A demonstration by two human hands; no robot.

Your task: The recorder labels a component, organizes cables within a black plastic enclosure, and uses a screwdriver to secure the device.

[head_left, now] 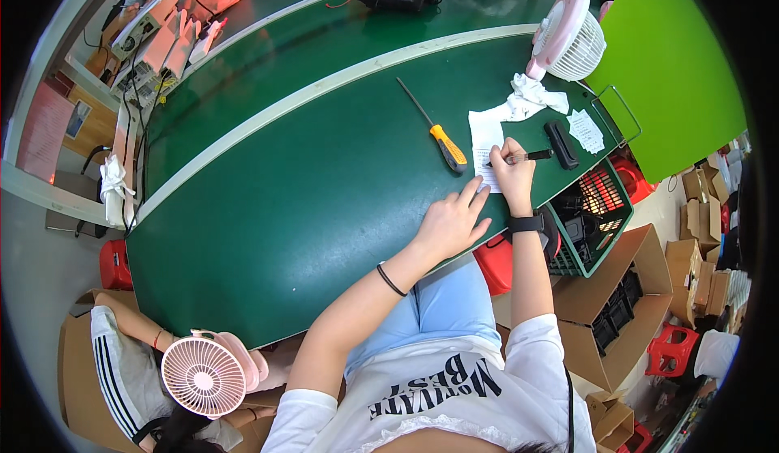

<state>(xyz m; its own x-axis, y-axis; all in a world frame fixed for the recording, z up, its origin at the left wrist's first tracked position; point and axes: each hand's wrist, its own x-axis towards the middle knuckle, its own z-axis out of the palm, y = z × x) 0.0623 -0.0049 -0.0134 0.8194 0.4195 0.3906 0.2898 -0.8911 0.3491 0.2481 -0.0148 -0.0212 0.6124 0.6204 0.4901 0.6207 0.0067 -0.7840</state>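
My right hand (513, 176) is closed round a dark pen (531, 156), its tip down on a white paper strip (485, 138). Printed lines show on that strip. My left hand (454, 219) lies flat with its fingers spread, the fingertips at the strip's lower left edge. A screwdriver (445, 143) with a yellow and black handle rests left of the paper. To the right of my right hand sits a black oblong case (561, 145). Beyond it lies a small pile of white paper slips (585, 131). Crumpled white paper (531, 98) adjoins the strip's far end.
A pink and white fan (568, 35) stands at the table's (292, 201) far right. Below the right edge are a green crate (586, 218) with black parts and a cardboard box (617, 307). Another person (134, 364) sits low at left beside a pink fan (204, 374).
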